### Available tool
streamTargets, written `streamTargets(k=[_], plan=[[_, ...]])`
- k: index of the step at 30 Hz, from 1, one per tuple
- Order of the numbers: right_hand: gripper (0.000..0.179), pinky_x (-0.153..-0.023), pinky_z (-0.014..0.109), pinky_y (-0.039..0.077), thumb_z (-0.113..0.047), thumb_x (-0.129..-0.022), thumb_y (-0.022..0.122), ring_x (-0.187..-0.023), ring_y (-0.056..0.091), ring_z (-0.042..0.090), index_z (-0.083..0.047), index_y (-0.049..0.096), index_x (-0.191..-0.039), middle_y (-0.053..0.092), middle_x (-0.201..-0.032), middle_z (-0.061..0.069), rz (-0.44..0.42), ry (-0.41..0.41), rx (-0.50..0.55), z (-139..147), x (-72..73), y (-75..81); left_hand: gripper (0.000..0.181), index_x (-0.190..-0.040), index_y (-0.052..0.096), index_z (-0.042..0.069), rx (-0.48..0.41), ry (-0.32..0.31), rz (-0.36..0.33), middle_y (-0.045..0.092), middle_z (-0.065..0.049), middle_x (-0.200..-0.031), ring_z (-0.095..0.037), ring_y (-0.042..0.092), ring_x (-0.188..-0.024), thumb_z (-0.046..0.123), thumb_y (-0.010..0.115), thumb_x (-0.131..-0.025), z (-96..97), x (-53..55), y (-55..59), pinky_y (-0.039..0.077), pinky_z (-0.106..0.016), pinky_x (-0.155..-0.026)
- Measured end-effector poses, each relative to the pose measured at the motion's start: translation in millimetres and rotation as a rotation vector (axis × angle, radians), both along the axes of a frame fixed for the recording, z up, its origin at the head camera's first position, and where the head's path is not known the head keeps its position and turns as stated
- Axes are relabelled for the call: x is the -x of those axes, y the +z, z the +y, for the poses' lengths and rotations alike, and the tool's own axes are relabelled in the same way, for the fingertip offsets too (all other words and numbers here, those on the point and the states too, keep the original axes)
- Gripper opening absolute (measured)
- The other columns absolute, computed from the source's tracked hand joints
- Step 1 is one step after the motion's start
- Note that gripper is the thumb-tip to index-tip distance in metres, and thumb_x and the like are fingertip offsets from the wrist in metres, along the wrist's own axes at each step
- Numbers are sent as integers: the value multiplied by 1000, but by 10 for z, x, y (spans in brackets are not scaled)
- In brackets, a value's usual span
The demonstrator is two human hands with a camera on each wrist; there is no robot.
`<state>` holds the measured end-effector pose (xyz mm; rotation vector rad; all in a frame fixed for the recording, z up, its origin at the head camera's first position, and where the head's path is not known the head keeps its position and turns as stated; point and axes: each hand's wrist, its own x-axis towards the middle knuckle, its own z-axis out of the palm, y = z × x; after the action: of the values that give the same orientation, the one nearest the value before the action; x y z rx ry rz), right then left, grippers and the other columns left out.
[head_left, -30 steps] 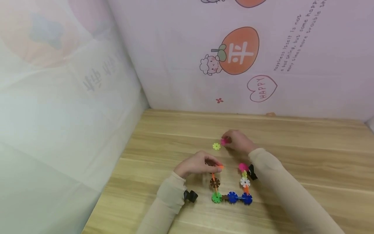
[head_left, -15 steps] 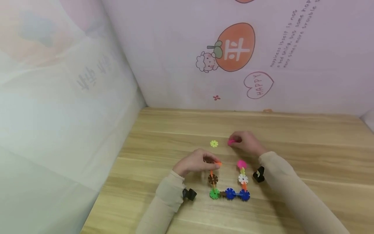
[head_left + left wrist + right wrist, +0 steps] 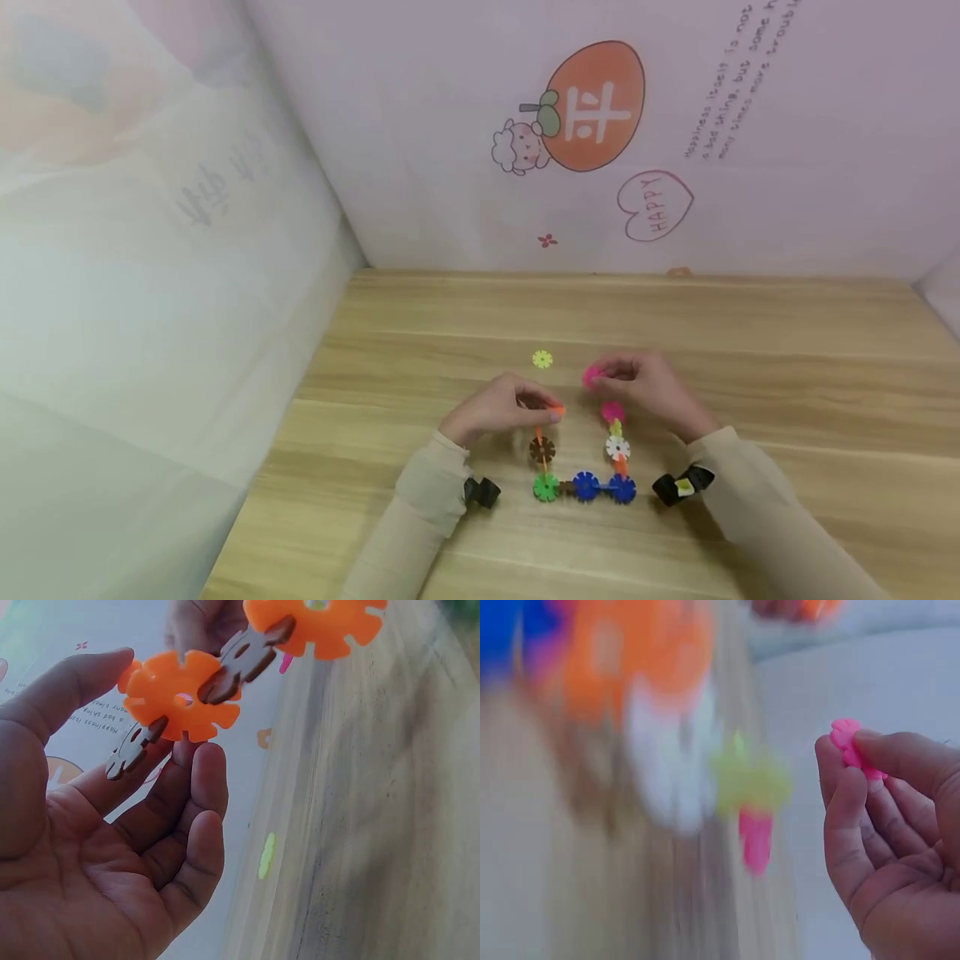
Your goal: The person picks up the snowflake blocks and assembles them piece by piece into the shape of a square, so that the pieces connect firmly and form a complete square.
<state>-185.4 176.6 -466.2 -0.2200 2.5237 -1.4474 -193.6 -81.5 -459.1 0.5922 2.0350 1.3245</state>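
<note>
A U-shaped chain of notched plastic snowflake discs stands on the table, with a green disc (image 3: pixel 546 487) at one corner and a blue disc (image 3: pixel 622 489) at the other. My left hand (image 3: pixel 495 408) pinches an orange disc (image 3: pixel 557 413) at the end of the left side; brown and orange discs (image 3: pixel 184 697) link on from it in the left wrist view. Between thumb and fingers, my right hand (image 3: pixel 652 390) holds a loose pink disc (image 3: pixel 846 739). Below that hand, the right side of the chain ends in another pink disc (image 3: pixel 612 412), joined to yellow and white (image 3: pixel 618 448) ones.
A loose yellow disc (image 3: pixel 542 359) lies flat on the wooden table (image 3: pixel 420 325) beyond the hands. Printed cloth (image 3: pixel 450 167) rises at the table's back edge, and pale cloth (image 3: pixel 187 333) along the left. Black wrist cameras (image 3: pixel 682 486) sit at both cuffs.
My right hand picked up the pink disc from beside the yellow one, moved right, then came back nearer the chain's right end. The left hand keeps its pinch; the head view has shifted slightly.
</note>
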Motion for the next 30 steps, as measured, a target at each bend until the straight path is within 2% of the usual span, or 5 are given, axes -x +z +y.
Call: streamTargets(k=[6, 13, 25, 30], plan=[[31, -73, 38, 54, -39, -80, 71, -89, 66, 30, -16, 68, -100, 69, -95, 6, -51, -27, 139, -153, -222, 54, 23, -103, 70, 22, -3, -15, 35, 69, 10, -98, -9, 61, -93, 36, 69, -84, 3, 37, 3, 47, -28, -84], [32, -80, 39, 53, -34, -82, 70, -94, 65, 32, -10, 66, -103, 70, -96, 7, -81, -45, 238, -269, -354, 57, 27, -104, 69, 21, -20, -21, 23, 68, 9, -101, -10, 61, -95, 36, 70, -82, 4, 58, 1, 48, -30, -85], [31, -84, 43, 52, -35, -80, 72, -96, 66, 29, -15, 67, -102, 71, -97, 5, -124, -57, 245, -332, -454, 20, 26, -106, 69, 22, -6, -66, 75, 68, 11, -104, -6, 61, -98, 34, 70, -83, 3, 47, -8, 46, -29, -90], [29, -83, 42, 52, -31, -81, 72, -95, 66, 29, -12, 68, -102, 71, -95, 5, -129, -56, 255, -353, -464, -4, 26, -105, 70, 24, 22, -69, 96, 69, 12, -105, -3, 60, -100, 33, 71, -82, 16, 37, -24, 44, -30, -93]])
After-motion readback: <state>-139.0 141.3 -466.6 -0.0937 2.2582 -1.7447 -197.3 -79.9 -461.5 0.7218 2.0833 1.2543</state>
